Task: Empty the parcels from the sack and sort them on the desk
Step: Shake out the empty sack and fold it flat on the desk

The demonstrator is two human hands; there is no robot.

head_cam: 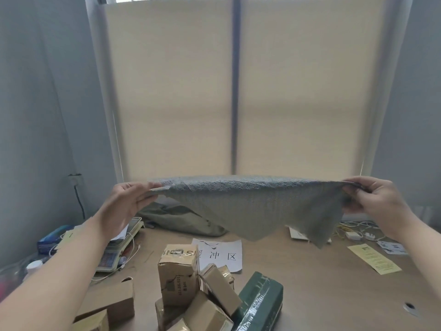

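L hand & R hand hold grey sack, prob. empty, above desk; parcels piled below.

Sack: grey-green woven. Parcels: brown cardboard; one dark green. Desk: tan. Sheet: white, black characters. Slip, right: yellow.

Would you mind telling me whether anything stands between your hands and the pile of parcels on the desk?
Only the grey woven sack: the left hand and right hand each pinch an edge, and it droops above the white paper sheet, beyond the brown cardboard parcels. Nothing else intervenes.
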